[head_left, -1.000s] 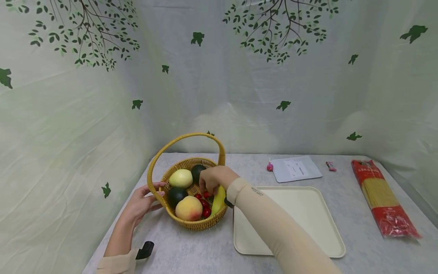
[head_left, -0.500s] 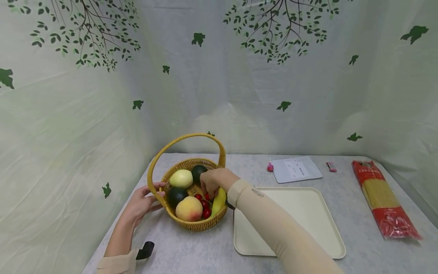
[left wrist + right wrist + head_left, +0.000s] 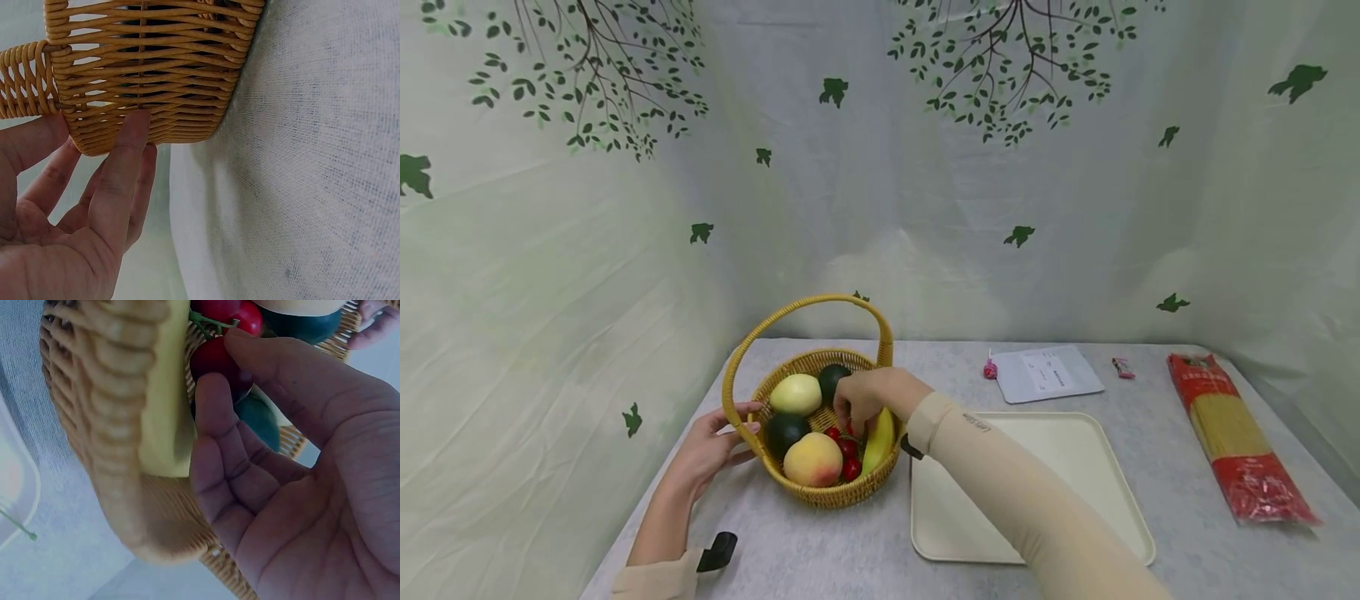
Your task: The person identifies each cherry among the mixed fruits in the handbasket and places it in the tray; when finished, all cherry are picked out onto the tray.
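A wicker basket (image 3: 820,497) with a tall arched handle holds fruit. Inside are a peach (image 3: 813,459), a banana (image 3: 877,442), a pale yellow-green round fruit (image 3: 796,394) and two dark green fruits (image 3: 786,434). Red cherries (image 3: 851,469) on green stems lie between peach and banana. My right hand (image 3: 872,396) reaches in from the right, its thumb and forefinger pinching a dark red cherry (image 3: 219,362) beside the banana. My left hand (image 3: 711,446) touches the basket's left outside near the handle base, fingertips against the wicker.
Right of the basket lies a cream tray (image 3: 1075,483), partly beneath my right forearm. A green stem (image 3: 17,524) shows over its edge. Behind are a pink lollipop (image 3: 990,367), a silver packet (image 3: 1049,374) and a small wrapped sweet (image 3: 1123,367). A red noodle bag (image 3: 1240,437) lies far right.
My right hand stays in the basket among the cherries, with only a slight shift of the wrist and forearm. The left hand and basket keep their places.
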Demonstrator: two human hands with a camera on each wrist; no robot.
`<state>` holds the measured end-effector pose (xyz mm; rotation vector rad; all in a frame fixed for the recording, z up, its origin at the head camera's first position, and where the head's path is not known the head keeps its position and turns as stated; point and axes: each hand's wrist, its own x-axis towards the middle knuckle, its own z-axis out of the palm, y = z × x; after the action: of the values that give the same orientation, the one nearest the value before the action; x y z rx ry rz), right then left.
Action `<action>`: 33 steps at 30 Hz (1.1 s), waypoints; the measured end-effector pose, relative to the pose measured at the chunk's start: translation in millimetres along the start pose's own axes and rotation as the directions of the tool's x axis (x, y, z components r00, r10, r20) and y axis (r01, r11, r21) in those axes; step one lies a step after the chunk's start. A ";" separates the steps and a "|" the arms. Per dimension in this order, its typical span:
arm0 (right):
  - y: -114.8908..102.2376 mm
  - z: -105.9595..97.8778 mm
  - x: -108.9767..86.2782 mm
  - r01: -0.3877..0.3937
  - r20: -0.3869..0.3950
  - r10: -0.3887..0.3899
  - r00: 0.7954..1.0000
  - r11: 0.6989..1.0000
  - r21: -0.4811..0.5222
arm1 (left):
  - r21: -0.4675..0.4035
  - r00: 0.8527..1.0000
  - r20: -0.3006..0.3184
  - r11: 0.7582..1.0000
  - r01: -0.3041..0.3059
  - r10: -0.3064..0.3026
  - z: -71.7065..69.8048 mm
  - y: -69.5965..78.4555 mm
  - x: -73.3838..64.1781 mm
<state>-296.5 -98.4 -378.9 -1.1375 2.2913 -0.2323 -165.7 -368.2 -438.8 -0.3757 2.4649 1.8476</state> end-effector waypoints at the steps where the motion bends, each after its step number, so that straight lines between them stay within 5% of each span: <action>1: -0.1 -0.9 -0.8 0.006 -0.002 -0.006 1.000 1.000 0.005 | 0.000 1.000 -0.002 1.000 0.000 0.000 -0.2 -0.1 -0.5; 9: 4.6 -7.7 -9.5 0.050 -0.014 -0.049 0.999 0.998 0.045 | 0.008 1.000 -0.002 1.000 -0.003 0.003 1.2 1.3 -0.7; 23: 21.1 -26.5 -48.5 0.176 -0.120 -0.179 0.976 0.984 -0.032 | 0.011 1.000 -0.008 1.000 -0.011 0.011 1.1 -1.5 -2.5; 33: 48.3 -31.4 -86.4 0.180 -0.175 -0.159 0.972 0.977 0.111 | 0.007 1.000 -0.002 1.000 -0.016 0.016 -0.9 -4.1 -0.1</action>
<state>-305.3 -4.0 -336.3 -1.2915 2.2838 -0.5480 -164.7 -370.1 -442.3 -0.3588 2.4824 1.8456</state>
